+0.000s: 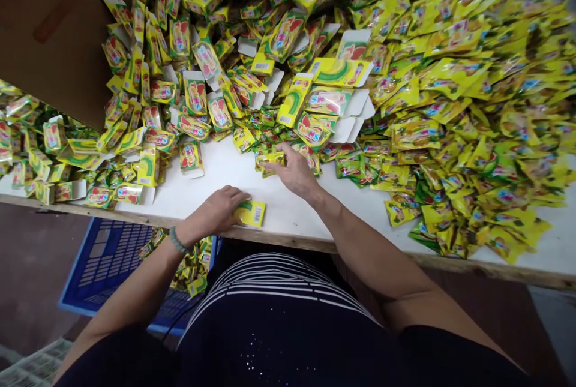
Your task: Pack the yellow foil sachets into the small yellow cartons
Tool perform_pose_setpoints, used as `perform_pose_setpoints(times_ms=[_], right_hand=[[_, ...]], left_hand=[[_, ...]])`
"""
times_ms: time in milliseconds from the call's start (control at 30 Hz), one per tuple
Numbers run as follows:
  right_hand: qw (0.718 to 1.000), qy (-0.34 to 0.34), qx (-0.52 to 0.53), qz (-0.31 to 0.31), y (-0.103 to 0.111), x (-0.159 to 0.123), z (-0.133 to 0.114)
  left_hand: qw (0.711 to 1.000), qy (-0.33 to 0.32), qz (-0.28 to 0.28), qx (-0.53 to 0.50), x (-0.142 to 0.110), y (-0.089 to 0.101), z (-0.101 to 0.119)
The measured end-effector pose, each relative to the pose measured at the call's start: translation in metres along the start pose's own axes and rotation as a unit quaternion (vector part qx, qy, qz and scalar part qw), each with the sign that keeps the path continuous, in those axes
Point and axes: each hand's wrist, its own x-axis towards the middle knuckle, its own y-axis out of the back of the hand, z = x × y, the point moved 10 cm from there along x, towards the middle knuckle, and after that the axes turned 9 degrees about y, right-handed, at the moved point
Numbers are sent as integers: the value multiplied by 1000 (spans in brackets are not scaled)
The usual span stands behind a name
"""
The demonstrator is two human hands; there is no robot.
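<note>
on the tabletop (292, 219), a bare strip at centre leaves us room, stopping at the wooden near edge (306, 243). heaped sachets (459, 75) at right and open boxes (330, 102) at upper centre suggest much is left; the blue basket (105, 273), lower left, holds some packs (193, 267). our right hand (297, 172) pinches small packets (270, 159) in its fingers, mid-frame; our left hand (218, 207) has fingers over one carton (252, 213) nearby, grip unclear.

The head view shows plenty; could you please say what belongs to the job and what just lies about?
Likely in use:
carton at left hand;
packet at right hand;
piled cartons;
piled packets;
blue basket.

Seemingly lying about:
brown cardboard;
pale gridded item.
</note>
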Motion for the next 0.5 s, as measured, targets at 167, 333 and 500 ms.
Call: perform_pose_setpoints(times_ms=[167, 333, 500], right_hand=[[1000, 5, -19, 1, 1, 2, 5], [999, 19, -46, 1, 6, 5, 5], [999, 17, -40, 1, 8, 5, 6]], left_hand=[[989, 64, 118, 63, 15, 13, -18], [974, 40, 215, 58, 29, 42, -14], [947, 100, 303, 19, 19, 58, -36]])
